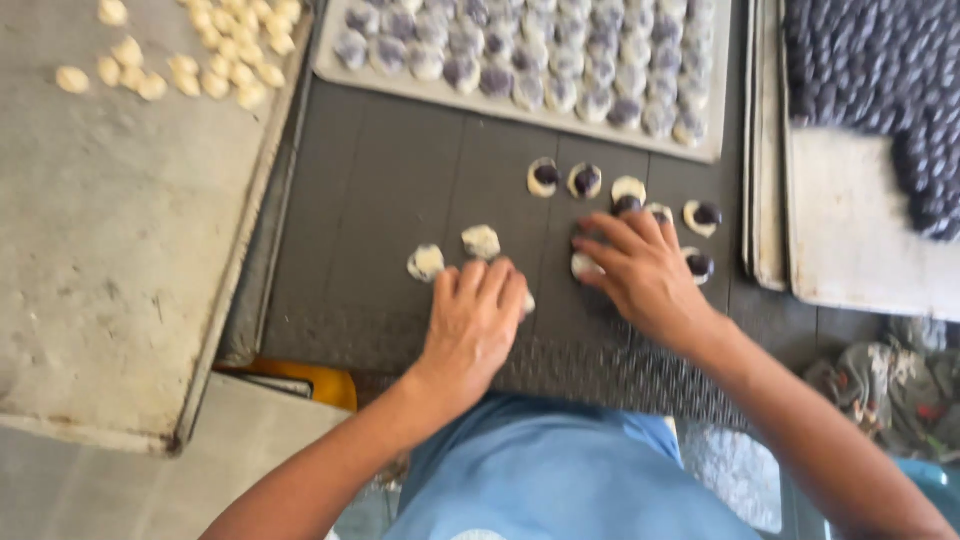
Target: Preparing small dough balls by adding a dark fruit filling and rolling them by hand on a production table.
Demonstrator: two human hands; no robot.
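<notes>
On the dark ribbed mat (400, 200), the left hand (472, 320) lies palm down, fingers flat over a dough piece whose edge peeks out at the right; whether it grips is unclear. Just beyond its fingertips sit two pale closed dough balls (481, 241). To the right, the right hand (640, 270) spreads loosely over a white dough round (585, 266), touching it. Past that hand lie open dough rounds with dark filling (586, 180). At the mat's far edge stands a tray of filled balls (520, 108); a tray of dark filling pieces (850, 240) sits right.
</notes>
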